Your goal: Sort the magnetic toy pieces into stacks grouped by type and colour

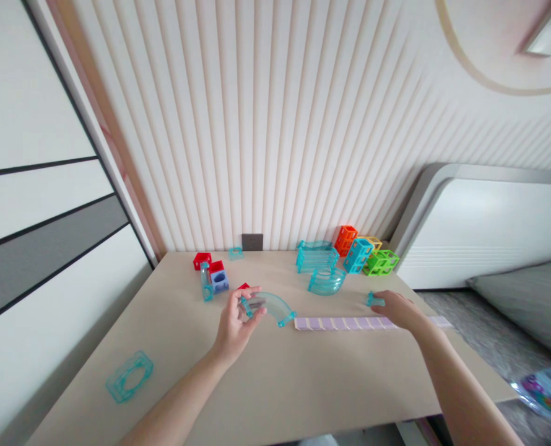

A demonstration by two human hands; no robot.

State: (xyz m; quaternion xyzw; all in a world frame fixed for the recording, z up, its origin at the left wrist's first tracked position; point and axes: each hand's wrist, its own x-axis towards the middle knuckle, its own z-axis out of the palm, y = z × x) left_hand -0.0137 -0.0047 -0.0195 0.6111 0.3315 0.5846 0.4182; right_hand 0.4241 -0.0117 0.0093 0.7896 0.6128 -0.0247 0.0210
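Between the thumb and fingers of my left hand (233, 325) is a curved clear teal track piece (275, 305), raised over the table with its free end slanting down to the right. My right hand (399, 308) is closed on a clear teal piece (374, 300) at the table's right side; its fingers cover most of it, so the full shape is hidden. Just below that hand runs a flat purple strip with pale lines (340, 323), partly behind the wrist. A small red block (243, 286) shows behind my left fingers.
Stacked curved teal tracks (326, 280) and straight ones (317, 259) lie at the back. Orange (345, 240), blue (358, 256) and green (381, 263) frame blocks stand right of them. Red (202, 260) and purple (220, 282) blocks sit left; a teal plate (129, 376) lies front left.
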